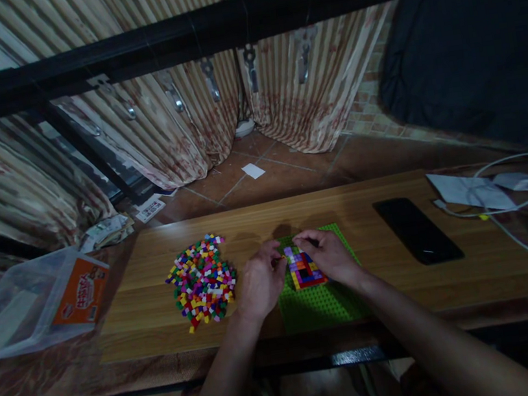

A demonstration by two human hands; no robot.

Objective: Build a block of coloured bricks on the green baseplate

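Observation:
A green studded baseplate (325,304) lies on the wooden board, with a small block of multicoloured toy bricks (298,268) built up near its middle. My left hand (262,280) is at the left edge of this build, thumb and fingers pinched together; whatever sits between the fingertips is too small to make out. From the right, my right hand (328,256) reaches over the far side of the build with its fingers closed, and their tips hide what they touch. Left of my left hand spreads a pile of loose toy bricks (207,281) in many colours.
The wooden board (136,307) carries a black phone (418,230) on its right. Beyond it lie white cables (515,205) and papers. A clear plastic box (28,303) with an orange label stands at the left. A dark metal bar (173,40) crosses in front of curtains.

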